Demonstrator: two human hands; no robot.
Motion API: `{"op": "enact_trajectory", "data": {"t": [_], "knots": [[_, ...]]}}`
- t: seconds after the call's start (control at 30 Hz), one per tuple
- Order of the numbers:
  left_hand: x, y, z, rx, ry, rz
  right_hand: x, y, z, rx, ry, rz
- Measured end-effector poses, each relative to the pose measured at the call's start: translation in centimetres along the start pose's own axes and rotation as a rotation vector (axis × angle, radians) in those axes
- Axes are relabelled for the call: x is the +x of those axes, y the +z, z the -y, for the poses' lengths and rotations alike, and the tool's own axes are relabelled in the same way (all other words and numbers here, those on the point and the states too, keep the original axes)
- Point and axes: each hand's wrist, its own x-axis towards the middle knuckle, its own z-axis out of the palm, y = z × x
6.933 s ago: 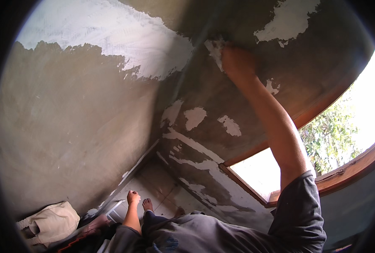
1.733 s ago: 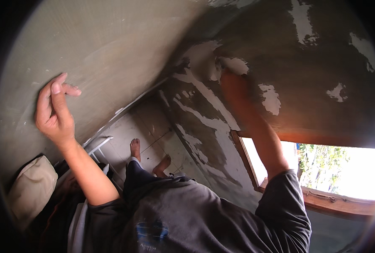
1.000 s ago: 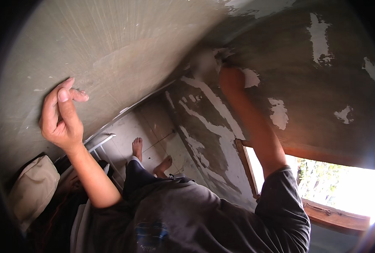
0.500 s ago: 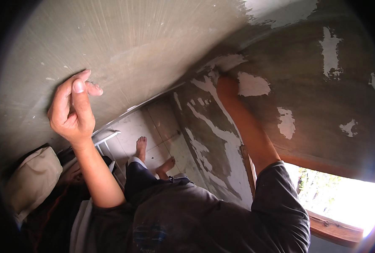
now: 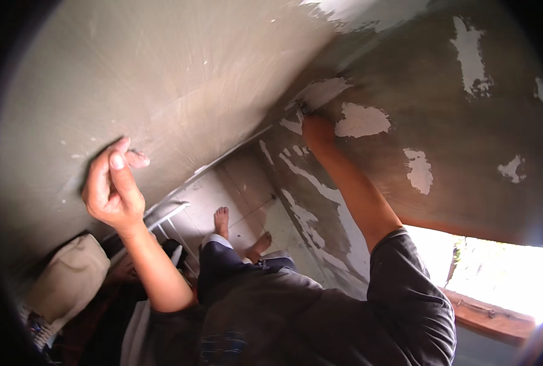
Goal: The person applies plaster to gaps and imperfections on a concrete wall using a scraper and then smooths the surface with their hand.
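My left hand (image 5: 115,186) is raised beside the grey-brown wall (image 5: 180,67) on the left. Its fingers bend loosely, the thumb lies across in front of them, and I see nothing held. Farther away, my right hand (image 5: 318,131) is closed at the inner corner where two walls meet. A small dark part of what looks like a putty knife (image 5: 302,108) shows past its fingers; the rest is hidden. Right beside it, a pale putty smear (image 5: 324,93) spreads along the corner, and a white putty patch (image 5: 363,121) lies just to the right of the hand.
More white patches (image 5: 419,171) mark the right wall (image 5: 460,134). A bright window opening with a wooden sill (image 5: 491,317) is at lower right. Below, my bare feet (image 5: 221,221) stand over pale floor tiles (image 5: 238,183), near a white metal frame (image 5: 172,213). A beige cloth bundle (image 5: 73,274) lies at lower left.
The view has shifted, so my left hand sits lower in the picture, its pose much the same. My right hand has moved slightly left along the corner, and the dark tool part shows more plainly.
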Motion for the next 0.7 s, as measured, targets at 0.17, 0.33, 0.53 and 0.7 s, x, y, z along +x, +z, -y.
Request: {"op": "enact_trajectory", "data": {"t": [0.17, 0.33, 0.53, 0.7], "knots": [[-0.1, 0.0, -0.4, 0.036, 0.013, 0.02, -5.0, 0.3, -1.6, 0.456, 0.081, -0.179], [1.4, 0.0, -2.7, 0.166, 0.01, 0.081, -9.9, 1.2, -0.5, 1.137, 0.374, 0.062], [8.3, -1.1, -9.9, 0.497, 0.392, -0.458, -8.6, 0.4, 6.2, 0.956, 0.384, -0.369], [15.3, -4.5, -12.4, 0.924, 0.884, -0.589, -6.1, -9.3, 9.2, 1.21, 0.417, -0.344]]}}
